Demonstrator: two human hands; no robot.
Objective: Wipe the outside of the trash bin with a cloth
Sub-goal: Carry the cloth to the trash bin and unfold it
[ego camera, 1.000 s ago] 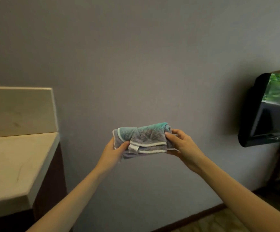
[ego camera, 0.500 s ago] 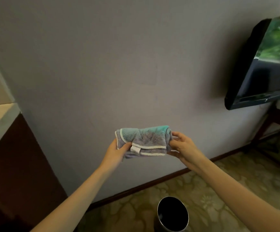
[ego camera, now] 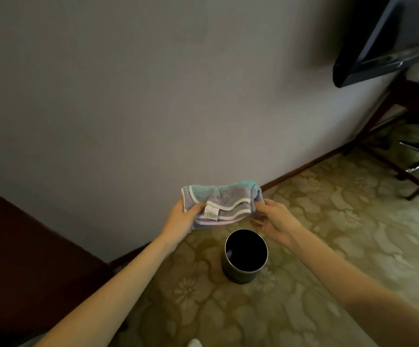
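I see both hands raised in front of me with the folded cloth (ego camera: 219,202) stretched between them. My left hand (ego camera: 181,219) grips the cloth's left end, thumb over the near face beside the small white label (ego camera: 211,212), the fingers tucked behind the fabric where I cannot see them. My right hand (ego camera: 277,222) pinches the right end with thumb and fingertips, wrist bent so the back of the hand faces up and toward me; the lower fingers are curled underneath, partly in shadow. Both forearms are bare and reach forward from the bottom corners, the left one rising steeply from the lower left, the right one coming in from the lower right and blurred near the edge.

The cloth is grey-lilac with a teal patch along its top and white trim bands, bunched into a short roll held level in the air.

Below the cloth and a little toward me stands the trash bin (ego camera: 238,274), a dark round metal cylinder, upright on the floor, its open mouth black inside. Neither hand nor cloth touches it.

The bin stands on a patterned floral carpet (ego camera: 328,234), near the plain grey wall (ego camera: 153,96). Dark wooden furniture (ego camera: 23,259) fills the lower left. A black television (ego camera: 368,46) hangs at the upper right, with a wooden-legged table (ego camera: 403,116) below it.
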